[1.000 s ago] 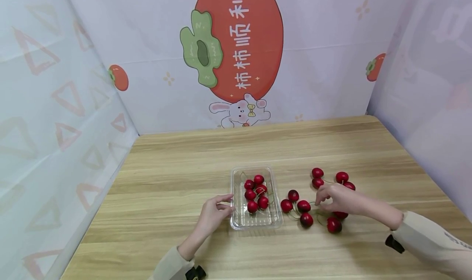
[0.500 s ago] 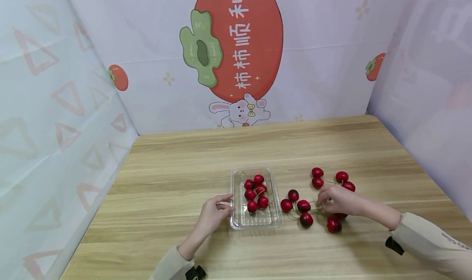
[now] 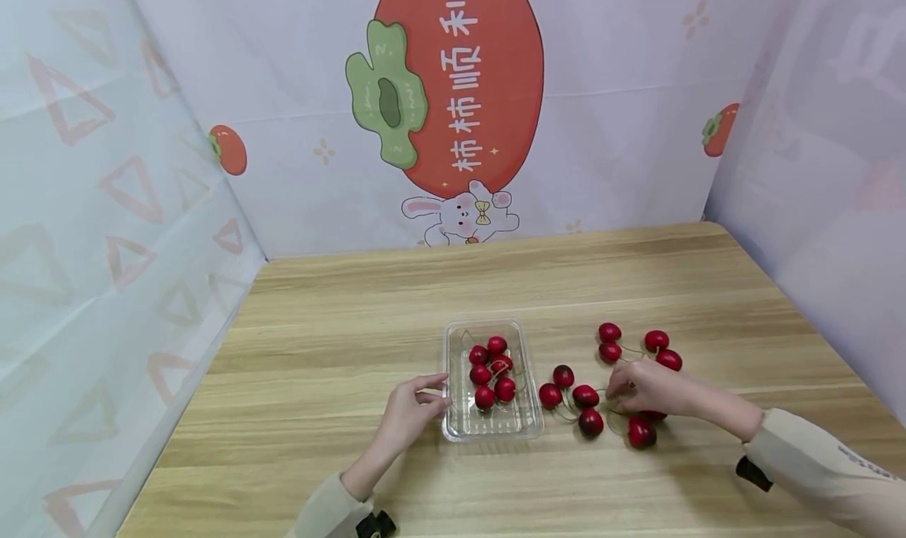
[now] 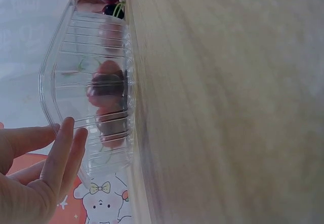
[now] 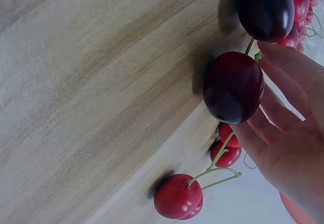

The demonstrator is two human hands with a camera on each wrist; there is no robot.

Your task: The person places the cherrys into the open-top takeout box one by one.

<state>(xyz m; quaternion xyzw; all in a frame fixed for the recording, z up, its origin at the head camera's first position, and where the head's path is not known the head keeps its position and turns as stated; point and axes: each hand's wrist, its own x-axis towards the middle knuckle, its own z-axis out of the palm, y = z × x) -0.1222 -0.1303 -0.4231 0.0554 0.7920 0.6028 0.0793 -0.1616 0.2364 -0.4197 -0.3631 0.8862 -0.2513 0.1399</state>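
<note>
Watching remotely, I see the left hand, loosely extended, touching a clear rectangular plastic tub. The right hand pinches the thin green stem of round, dark-red cherries.

The cherries are red, the table tan-streaked.

Bench beyond clear tray: room to pass. Right of tray, loose cherries obstruct; left of tray, left hand blocks.
</note>
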